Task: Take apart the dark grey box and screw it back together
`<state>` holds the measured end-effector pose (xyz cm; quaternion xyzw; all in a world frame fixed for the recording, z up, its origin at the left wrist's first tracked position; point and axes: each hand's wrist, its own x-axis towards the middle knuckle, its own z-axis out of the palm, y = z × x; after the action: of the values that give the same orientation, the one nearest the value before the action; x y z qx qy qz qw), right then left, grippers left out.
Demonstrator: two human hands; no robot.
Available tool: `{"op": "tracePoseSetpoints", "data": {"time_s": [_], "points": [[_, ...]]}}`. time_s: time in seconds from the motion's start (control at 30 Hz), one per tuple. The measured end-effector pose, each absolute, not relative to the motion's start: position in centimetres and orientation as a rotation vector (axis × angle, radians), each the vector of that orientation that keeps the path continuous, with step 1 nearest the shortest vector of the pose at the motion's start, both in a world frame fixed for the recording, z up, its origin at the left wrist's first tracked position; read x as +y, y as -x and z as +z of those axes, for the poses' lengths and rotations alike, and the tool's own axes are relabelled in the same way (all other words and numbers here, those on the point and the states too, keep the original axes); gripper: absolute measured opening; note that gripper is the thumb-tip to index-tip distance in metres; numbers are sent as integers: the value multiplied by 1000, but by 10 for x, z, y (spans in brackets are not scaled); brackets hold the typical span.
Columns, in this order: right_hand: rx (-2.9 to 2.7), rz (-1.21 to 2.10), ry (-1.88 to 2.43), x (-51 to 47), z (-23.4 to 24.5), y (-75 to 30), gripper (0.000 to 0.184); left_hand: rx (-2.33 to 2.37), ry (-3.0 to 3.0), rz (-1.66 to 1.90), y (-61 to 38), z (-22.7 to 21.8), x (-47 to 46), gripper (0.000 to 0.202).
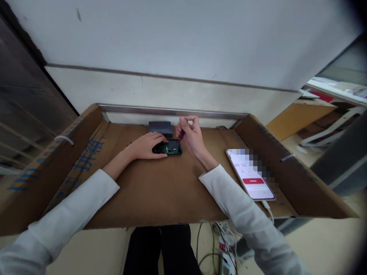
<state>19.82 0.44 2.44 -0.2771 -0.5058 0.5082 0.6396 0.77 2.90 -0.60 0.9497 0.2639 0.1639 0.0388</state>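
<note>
- The black casing (180, 152) with its green circuit board (172, 150) is laid on the cardboard (160, 183), just in front of the dark grey box (160, 128); it is gripped at 1 end between thumb and fingers of the left hand (149, 146), and is best kept pinned there.
- The slim red screwdriver (179, 140) is pinched in the right hand (191, 135), tip down at the board; whether a screw is met cannot be told.
- The shaft should be held upright and pressed lightly, so that slips across components are avoided.

The digits 00:32 were shown on the screen of a phone (247, 176); blue Chinese characters, partly legible, were printed at the left of a cardboard tray (155, 194); red lettering on a dark box (160, 128) could not be read
</note>
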Motion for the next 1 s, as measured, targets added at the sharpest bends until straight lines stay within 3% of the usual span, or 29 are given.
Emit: {"op": "tracePoseSetpoints", "data": {"time_s": [0.17,1.0], "points": [[-1219,1163,628,4,26,-202,31,794,-2918,515,-8,-6,29,52],[-890,1233,633,2,31,-199,32,790,-2906,518,-7,-7,29,51]]}}
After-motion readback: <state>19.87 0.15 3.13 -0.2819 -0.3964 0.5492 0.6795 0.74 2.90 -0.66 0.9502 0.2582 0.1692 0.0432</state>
